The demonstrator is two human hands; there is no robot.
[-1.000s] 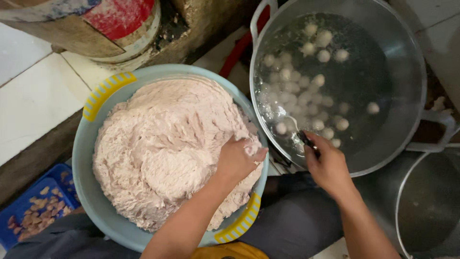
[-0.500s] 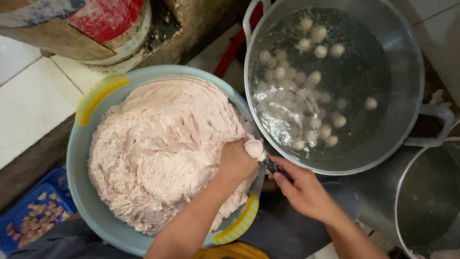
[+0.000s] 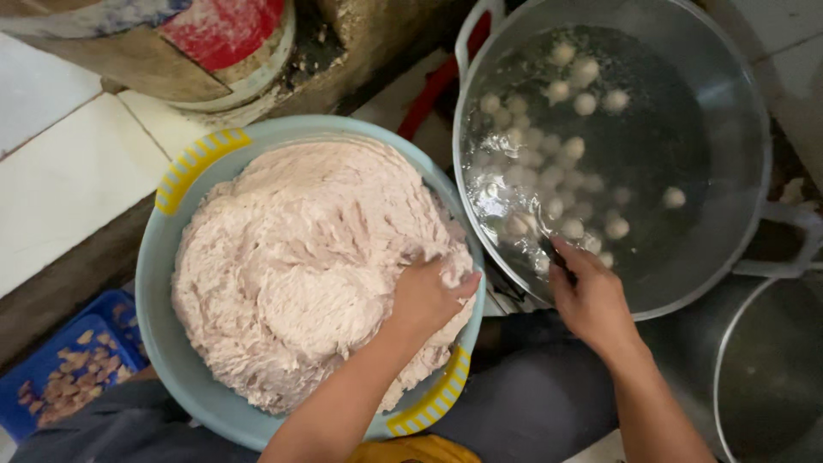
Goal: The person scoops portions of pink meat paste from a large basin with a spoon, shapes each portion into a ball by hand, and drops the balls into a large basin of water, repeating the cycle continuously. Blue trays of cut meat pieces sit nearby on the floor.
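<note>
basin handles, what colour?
Yellow with white stripes, on the light blue basin; handles show best in the head view.

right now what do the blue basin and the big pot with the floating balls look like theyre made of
The blue basin looks like plastic: matte, evenly coloured rim with moulded yellow ribbed grips. The big pot looks like metal, likely aluminium or steel: grey, dull sheen, thin rolled rim, loop handle. The mass under the left hand looks like soft, sticky pink paste; what exactly it is made of cannot be told.

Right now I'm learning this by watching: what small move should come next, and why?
Probably close the left hand to squeeze up a ball of paste: it is sunk in the mass, while the right hand holds a dark utensil at the rim of the pot, where balls float.
</note>
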